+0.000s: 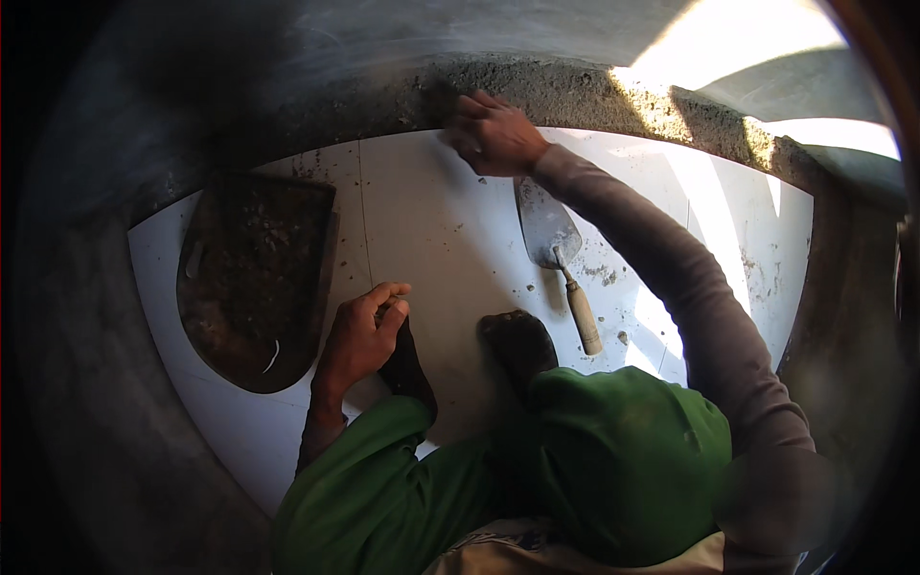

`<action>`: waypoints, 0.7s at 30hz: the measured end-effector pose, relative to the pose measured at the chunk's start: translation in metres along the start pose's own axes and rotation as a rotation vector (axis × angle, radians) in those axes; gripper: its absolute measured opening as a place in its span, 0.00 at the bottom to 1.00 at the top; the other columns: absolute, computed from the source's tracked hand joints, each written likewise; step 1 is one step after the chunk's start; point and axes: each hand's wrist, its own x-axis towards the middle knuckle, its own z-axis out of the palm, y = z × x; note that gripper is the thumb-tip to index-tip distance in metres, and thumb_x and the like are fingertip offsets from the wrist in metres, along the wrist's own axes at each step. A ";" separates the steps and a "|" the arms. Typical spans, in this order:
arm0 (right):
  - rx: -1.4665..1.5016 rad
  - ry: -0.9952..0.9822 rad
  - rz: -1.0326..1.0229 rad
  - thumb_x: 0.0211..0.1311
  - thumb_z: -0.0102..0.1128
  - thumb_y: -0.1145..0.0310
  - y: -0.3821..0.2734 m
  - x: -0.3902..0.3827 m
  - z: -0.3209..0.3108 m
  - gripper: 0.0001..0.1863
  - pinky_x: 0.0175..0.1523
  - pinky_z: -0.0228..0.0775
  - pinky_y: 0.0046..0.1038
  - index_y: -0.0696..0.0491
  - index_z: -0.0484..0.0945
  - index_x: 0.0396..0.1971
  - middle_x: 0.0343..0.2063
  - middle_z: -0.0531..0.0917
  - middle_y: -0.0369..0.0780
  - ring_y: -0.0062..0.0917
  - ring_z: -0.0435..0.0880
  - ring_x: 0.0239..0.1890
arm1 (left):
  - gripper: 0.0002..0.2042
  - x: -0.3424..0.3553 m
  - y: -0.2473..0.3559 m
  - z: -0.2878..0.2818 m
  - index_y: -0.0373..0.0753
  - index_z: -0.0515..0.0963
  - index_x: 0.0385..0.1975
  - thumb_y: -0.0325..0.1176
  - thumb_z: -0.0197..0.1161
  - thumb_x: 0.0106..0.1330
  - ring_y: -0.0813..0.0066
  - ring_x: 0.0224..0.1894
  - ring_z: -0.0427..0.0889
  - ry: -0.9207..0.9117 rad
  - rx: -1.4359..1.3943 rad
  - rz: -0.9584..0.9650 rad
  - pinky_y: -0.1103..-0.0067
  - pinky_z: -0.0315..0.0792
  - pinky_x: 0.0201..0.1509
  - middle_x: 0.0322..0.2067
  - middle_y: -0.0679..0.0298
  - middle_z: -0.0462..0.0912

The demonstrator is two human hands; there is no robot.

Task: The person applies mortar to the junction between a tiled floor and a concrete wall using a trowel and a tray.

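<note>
My right hand (494, 134) reaches to the far edge of the white tiled surface, at the foot of the wall. Its fingers are curled and smeared by motion. Beside them is a dark, blurred thing (439, 100), whose kind I cannot make out. Below my right wrist lies a pointing trowel (551, 225), its grey metal blade towards the wall and its wooden handle towards me. My left hand (364, 335) hangs loosely bent by my left leg, index finger and thumb apart, with nothing visible in it.
A dark, D-shaped pan (327, 259) holding dirt and a pale strip stands on the left. Crumbs and grit (604, 275) lie around the trowel. A rough mortar band (556, 91) runs along the wall's base. My foot (517, 345) stands on the white tiles (431, 211).
</note>
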 end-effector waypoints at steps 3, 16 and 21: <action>-0.064 0.027 -0.081 0.68 0.68 0.60 -0.009 0.038 0.034 0.16 0.59 0.79 0.43 0.48 0.88 0.52 0.49 0.82 0.41 0.40 0.80 0.56 | 0.20 -0.015 -0.017 -0.004 0.35 0.82 0.65 0.38 0.60 0.80 0.67 0.50 0.91 0.018 -0.052 -0.053 0.70 0.81 0.57 0.46 0.55 0.93; -0.091 0.040 -0.154 0.68 0.66 0.64 0.012 0.026 0.048 0.06 0.49 0.77 0.43 0.50 0.83 0.36 0.39 0.78 0.41 0.39 0.78 0.43 | 0.21 -0.026 -0.086 -0.034 0.34 0.81 0.65 0.40 0.59 0.80 0.70 0.49 0.89 0.078 -0.106 -0.145 0.71 0.80 0.59 0.45 0.59 0.91; -0.206 -0.037 -0.164 0.67 0.68 0.63 0.039 -0.007 0.017 0.06 0.53 0.75 0.38 0.49 0.85 0.36 0.41 0.80 0.38 0.36 0.79 0.47 | 0.21 -0.006 -0.082 -0.032 0.34 0.82 0.65 0.40 0.60 0.80 0.70 0.49 0.90 0.037 -0.105 -0.142 0.71 0.80 0.59 0.45 0.59 0.92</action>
